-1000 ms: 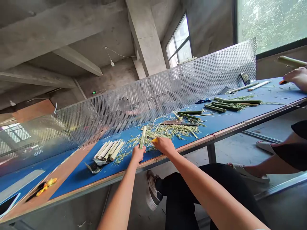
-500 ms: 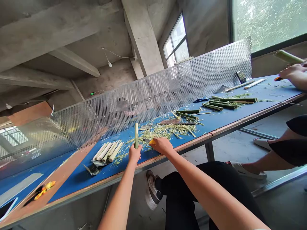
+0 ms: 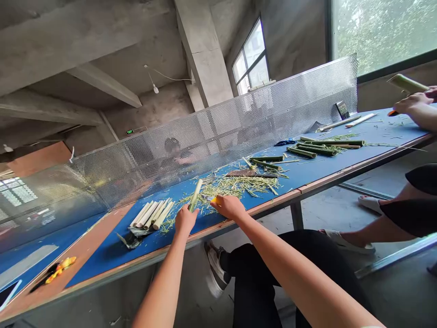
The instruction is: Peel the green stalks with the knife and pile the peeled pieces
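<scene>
My left hand (image 3: 185,220) is closed round the lower end of a pale green bamboo stick (image 3: 195,193), which leans up and to the right over the blue table (image 3: 307,171). My right hand (image 3: 227,206) is closed on a yellow-handled tool (image 3: 214,200), its tip close beside the stick. Under and behind both hands lies a heap of green shavings (image 3: 239,184). Several peeled pale sticks (image 3: 150,214) lie side by side to the left of my left hand.
Unpeeled green sticks (image 3: 321,148) lie further right on the table. A co-worker's hands (image 3: 414,102) hold a stick at the far right, their legs below. A perforated metal screen (image 3: 239,123) runs along the table's far side. A flat dark blade (image 3: 251,173) lies behind the shavings.
The stick in my left hand swung from leaning right to upright and back to leaning right. My right hand with the tool stayed close beside it. The view drifted slightly.
</scene>
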Demonstrator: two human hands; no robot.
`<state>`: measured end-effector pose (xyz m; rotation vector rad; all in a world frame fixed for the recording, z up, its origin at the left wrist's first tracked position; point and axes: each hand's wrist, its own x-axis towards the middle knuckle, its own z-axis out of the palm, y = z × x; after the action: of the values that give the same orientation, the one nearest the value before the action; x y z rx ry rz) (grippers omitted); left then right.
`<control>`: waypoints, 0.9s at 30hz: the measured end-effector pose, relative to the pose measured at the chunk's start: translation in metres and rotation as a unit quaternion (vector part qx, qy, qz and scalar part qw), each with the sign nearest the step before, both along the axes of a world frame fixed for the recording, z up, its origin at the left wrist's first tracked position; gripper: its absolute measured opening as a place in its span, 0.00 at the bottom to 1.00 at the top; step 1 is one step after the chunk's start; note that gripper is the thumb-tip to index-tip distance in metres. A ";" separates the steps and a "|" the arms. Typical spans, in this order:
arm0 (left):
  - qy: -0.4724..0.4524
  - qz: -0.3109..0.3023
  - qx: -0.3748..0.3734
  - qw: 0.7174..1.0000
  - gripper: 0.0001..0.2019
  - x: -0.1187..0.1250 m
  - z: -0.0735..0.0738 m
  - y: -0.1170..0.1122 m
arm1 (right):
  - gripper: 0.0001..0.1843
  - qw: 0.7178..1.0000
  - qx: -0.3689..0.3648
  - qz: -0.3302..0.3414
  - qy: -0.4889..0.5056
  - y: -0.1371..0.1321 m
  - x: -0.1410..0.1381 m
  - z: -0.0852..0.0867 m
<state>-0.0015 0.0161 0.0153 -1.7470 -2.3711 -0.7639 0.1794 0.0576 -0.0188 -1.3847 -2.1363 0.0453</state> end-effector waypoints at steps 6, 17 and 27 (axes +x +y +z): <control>0.115 -0.023 -0.028 0.993 0.17 0.014 0.001 -0.023 | 0.29 0.998 0.007 0.058 -0.032 -0.003 0.001 0.000; 0.138 -0.021 -0.023 0.990 0.16 -0.008 -0.011 -0.047 | 0.32 0.995 -0.038 -0.082 0.037 0.006 0.002 0.000; -0.139 -0.115 -0.029 0.983 0.21 -0.004 -0.018 -0.019 | 0.34 0.999 -0.012 0.043 -0.026 -0.001 0.000 -0.002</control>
<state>-0.0056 -0.0034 -0.0028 -2.0890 -2.4052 -1.0417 0.1790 0.0566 -0.0205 -1.3203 -2.2450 0.0691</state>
